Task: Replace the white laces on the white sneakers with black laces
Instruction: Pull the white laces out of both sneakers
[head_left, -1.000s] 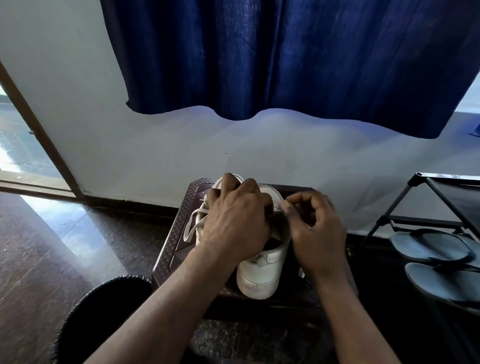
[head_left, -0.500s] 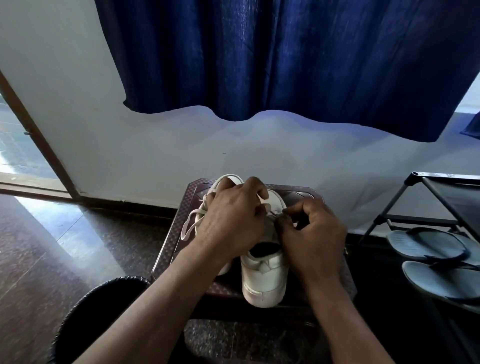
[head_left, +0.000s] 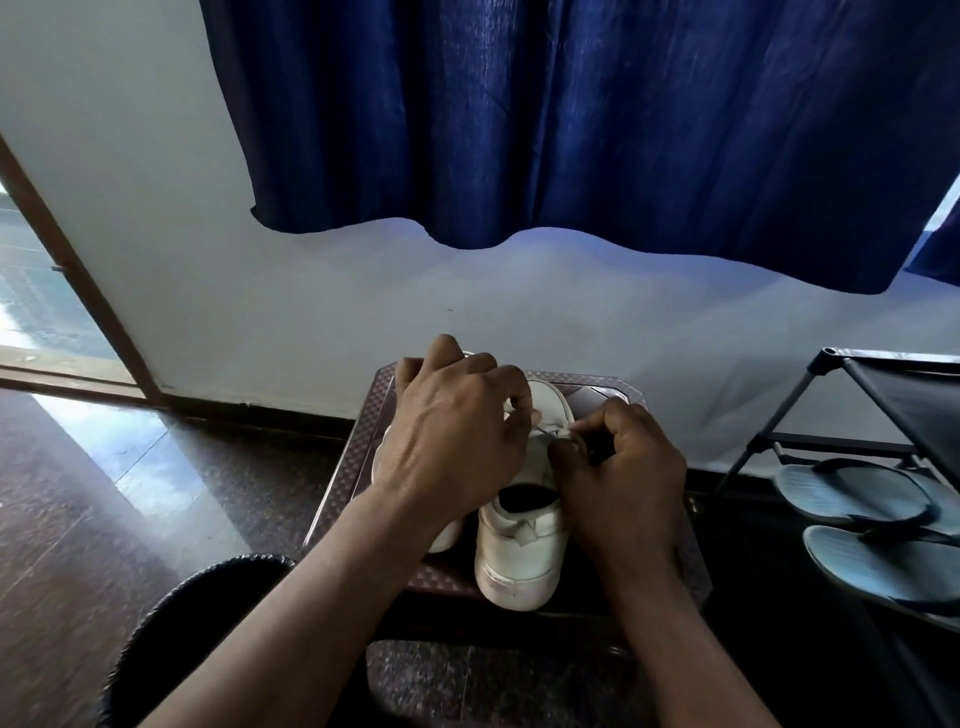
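Curtain (head_left: 571, 130) of deep blue, crinkled cloth hangs well beyond the fingers and is not part of the job. Stool (head_left: 358, 452), dark plastic w/ a woven-look rim, sits under both hands and carries the sneaker pair.

Right sneaker (head_left: 519, 561) is the one being worked. It is smooth white w/ a rounded toe. Its long axis runs straight away from the person, heel below the wrists, toe just past the fingertips. Left sneaker (head_left: 447, 540) lies just beside it, mostly hidden under the left hand (head_left: 452, 441).

Left hand's fingers are curled w/ tips at the lacing zone, and they seem to pinch the white lace (head_left: 548, 428), tho that grip is partly hidden. Right hand (head_left: 623, 478) pinches the same lace from the other side w/ thumb & forefinger.

The lace – thin, flat, soft – spans between the two sets of fingertips, crosswise to the shoe's long axis. My guess is that the next pull goes up and sideways, out of an eyelet. Both hands are about equally near – the right has the clearer hold. Black laces aren't in view.
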